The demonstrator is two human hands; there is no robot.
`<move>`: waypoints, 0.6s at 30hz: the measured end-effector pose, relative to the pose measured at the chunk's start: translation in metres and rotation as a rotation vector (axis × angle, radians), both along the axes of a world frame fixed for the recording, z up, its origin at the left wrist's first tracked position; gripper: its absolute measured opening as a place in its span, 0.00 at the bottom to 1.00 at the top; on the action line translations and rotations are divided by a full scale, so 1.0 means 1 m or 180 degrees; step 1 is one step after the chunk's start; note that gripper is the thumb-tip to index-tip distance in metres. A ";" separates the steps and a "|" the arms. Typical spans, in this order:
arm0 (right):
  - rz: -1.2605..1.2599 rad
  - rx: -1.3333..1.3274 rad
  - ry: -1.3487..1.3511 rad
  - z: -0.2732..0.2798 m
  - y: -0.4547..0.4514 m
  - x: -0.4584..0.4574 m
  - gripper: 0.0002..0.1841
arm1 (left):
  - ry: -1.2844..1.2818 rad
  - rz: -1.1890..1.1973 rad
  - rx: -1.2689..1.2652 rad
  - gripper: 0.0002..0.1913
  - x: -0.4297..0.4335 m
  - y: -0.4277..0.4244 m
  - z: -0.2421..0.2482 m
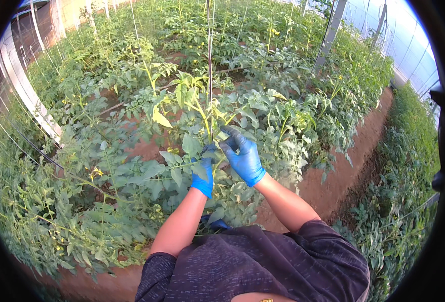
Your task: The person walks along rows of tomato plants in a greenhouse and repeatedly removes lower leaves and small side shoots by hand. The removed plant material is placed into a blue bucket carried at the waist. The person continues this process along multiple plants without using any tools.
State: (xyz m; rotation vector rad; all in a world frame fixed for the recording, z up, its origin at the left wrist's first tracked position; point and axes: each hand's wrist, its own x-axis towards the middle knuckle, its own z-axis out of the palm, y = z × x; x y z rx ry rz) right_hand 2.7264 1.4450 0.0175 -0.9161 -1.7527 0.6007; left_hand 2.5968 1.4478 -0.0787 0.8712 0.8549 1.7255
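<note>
Before me stands a tomato plant (201, 111) with a pale green upper stem and yellowish top leaves, beside a taut vertical support string (210, 68). My left hand (203, 175), in a blue glove, reaches up to the stem where the string runs down. A leaf (192, 145) and others partly cover this hand, so its grip is hidden. Just right of the stem is my right hand (245, 156), also blue-gloved, with dark-stained fingertips. Its thumb and fingers are curved and apart, pointing towards the stem, with nothing visible between them.
Dense tomato plants (113, 211) surround me, some with yellow flowers (94, 173). White posts (30, 87) and strings rise at left, and a grey post (330, 34) stands at back right. A bare soil path (328, 185) runs along the right. Thin plastic film (411, 45) forms the far-right wall.
</note>
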 end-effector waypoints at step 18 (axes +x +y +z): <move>-0.0451 -0.0035 0.0796 -0.050 -0.023 -0.016 0.12 | 0.0368 -0.0312 -0.0205 0.18 -0.003 -0.007 0.012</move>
